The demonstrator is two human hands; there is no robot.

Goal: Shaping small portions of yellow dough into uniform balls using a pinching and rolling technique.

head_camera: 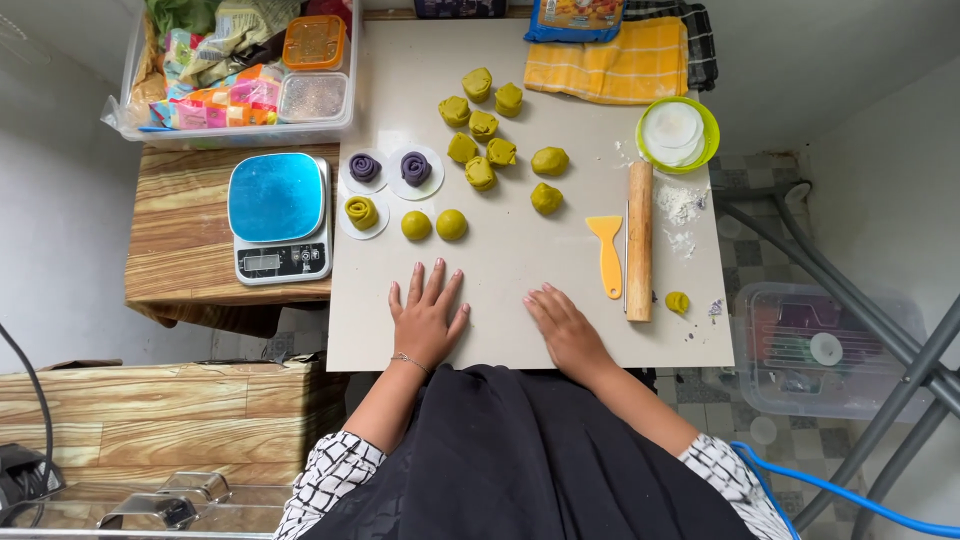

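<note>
Dough pieces (495, 140), green and folded into rough lumps, lie clustered on the pale board (560, 300), well beyond both hands; two smooth green balls (433, 225) sit nearer, just ahead of the left hand (428, 318); three rolled spirals, two purple (390, 168) and one green (361, 212), already rest on paper rounds; so shaping seems partly done, most lumps unrolled; left hand lies flat, fingers spread, holding nothing; right hand (566, 330) rests palm-down, empty, near the yellow scraper (608, 255) and rolling pin (639, 240).

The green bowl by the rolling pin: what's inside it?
The green bowl holds a stack of round white sheets. Only the top ones show; how many lie beneath is hidden.
</note>
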